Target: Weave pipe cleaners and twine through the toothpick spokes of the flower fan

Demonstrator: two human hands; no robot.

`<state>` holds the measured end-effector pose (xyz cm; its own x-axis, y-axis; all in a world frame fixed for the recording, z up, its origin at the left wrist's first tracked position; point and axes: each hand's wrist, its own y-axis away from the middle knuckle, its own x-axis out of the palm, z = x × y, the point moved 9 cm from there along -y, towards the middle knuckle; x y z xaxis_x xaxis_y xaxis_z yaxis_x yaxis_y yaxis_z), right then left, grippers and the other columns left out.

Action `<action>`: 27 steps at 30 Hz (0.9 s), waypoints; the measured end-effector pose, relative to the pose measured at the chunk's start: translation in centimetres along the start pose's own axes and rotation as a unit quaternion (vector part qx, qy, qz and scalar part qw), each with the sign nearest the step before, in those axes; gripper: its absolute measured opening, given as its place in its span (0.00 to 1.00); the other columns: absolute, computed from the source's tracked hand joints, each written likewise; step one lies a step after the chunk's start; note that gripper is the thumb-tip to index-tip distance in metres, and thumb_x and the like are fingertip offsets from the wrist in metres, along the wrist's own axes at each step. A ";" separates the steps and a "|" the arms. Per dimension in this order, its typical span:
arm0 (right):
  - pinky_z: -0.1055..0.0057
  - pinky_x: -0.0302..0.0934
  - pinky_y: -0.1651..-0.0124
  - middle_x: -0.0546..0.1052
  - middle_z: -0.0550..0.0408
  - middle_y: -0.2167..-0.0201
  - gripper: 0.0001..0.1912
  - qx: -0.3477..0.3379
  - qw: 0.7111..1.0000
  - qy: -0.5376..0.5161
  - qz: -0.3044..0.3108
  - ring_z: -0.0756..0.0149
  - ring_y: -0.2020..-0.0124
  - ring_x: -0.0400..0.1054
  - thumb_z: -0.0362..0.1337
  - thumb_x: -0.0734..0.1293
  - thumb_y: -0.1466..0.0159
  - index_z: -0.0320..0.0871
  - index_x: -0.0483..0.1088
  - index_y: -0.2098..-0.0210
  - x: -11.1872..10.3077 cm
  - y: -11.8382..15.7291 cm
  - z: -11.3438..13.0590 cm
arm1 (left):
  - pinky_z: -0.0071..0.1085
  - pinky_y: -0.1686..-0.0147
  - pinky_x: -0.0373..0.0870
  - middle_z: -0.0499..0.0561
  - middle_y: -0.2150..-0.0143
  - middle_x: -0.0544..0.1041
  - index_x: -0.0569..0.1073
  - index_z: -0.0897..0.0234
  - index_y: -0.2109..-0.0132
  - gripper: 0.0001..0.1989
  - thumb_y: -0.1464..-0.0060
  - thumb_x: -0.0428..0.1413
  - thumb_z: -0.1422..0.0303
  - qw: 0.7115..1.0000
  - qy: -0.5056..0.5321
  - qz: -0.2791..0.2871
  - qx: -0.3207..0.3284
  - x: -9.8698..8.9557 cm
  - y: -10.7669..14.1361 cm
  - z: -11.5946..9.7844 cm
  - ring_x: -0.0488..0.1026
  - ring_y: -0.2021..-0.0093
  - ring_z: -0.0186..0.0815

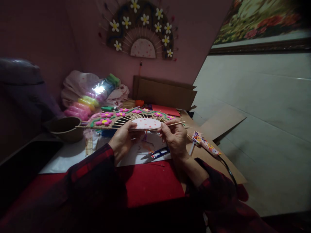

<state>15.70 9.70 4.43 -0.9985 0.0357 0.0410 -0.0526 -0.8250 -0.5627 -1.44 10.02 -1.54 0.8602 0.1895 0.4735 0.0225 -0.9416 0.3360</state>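
Note:
Both hands hold a fan-shaped craft (114, 115) of thin wooden sticks and twine, tilted so that I see it at a low angle. Pink flowers with yellow centres and a green wavy line decorate its outer band. A white half-round piece with red dots (147, 123) forms its middle. My left hand (123, 137) grips the lower edge left of this piece, thumb on top. At its right corner, my right hand (173, 134) pinches the fan by the sticks; some fingertips are hidden. Thread snips (159, 153) with dark blue handles lie just below, between the hands.
A flower-patterned glue gun (206, 144) with a black cord lies on cardboard at right. To the left stand a brown pot (64, 129) and short sticks (89, 146). Bagged coloured clay (88, 100) and cardboard sheets (164, 92) are behind. Another flowered fan (143, 27) hangs on the wall.

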 end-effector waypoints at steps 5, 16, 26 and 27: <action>0.81 0.56 0.87 0.75 0.61 0.79 0.09 0.000 1.000 0.002 -0.014 0.75 0.84 0.66 0.40 0.67 0.41 0.43 0.63 0.69 -0.2 0.0 0.1 | 0.30 0.73 0.65 0.55 0.74 0.76 0.73 0.70 0.66 0.08 0.54 0.51 0.72 1.000 0.002 -0.004 0.001 0.0 0.0 0.1 0.71 0.74 0.35; 0.81 0.55 0.88 0.74 0.62 0.80 0.08 0.000 0.998 -0.032 -0.045 0.76 0.86 0.64 0.39 0.67 0.41 0.44 0.63 0.70 -1.0 0.0 -0.1 | 0.30 0.73 0.65 0.54 0.75 0.75 0.72 0.69 0.68 0.07 0.53 0.51 0.71 1.000 -0.001 -0.007 0.001 -0.1 0.2 -0.1 0.71 0.75 0.35; 0.81 0.56 0.88 0.75 0.61 0.80 0.09 0.009 0.999 -0.030 -0.018 0.75 0.85 0.65 0.39 0.68 0.42 0.43 0.63 0.70 -0.1 0.2 0.1 | 0.30 0.71 0.65 0.55 0.75 0.75 0.72 0.70 0.67 0.08 0.53 0.51 0.71 1.000 0.004 0.002 0.006 0.0 0.0 -0.1 0.71 0.74 0.35; 0.81 0.56 0.88 0.75 0.61 0.80 0.09 0.010 0.999 -0.031 -0.018 0.75 0.85 0.65 0.39 0.68 0.42 0.43 0.63 0.70 -0.1 0.1 0.1 | 0.30 0.71 0.65 0.55 0.75 0.75 0.72 0.70 0.66 0.08 0.53 0.51 0.71 1.000 0.005 0.003 0.006 0.0 0.0 -0.1 0.71 0.74 0.35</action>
<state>15.80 9.55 4.41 -0.9931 0.0306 0.1131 -0.0877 -0.8345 -0.5440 -1.48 10.05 -1.49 0.8553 0.1862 0.4835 0.0230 -0.9459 0.3236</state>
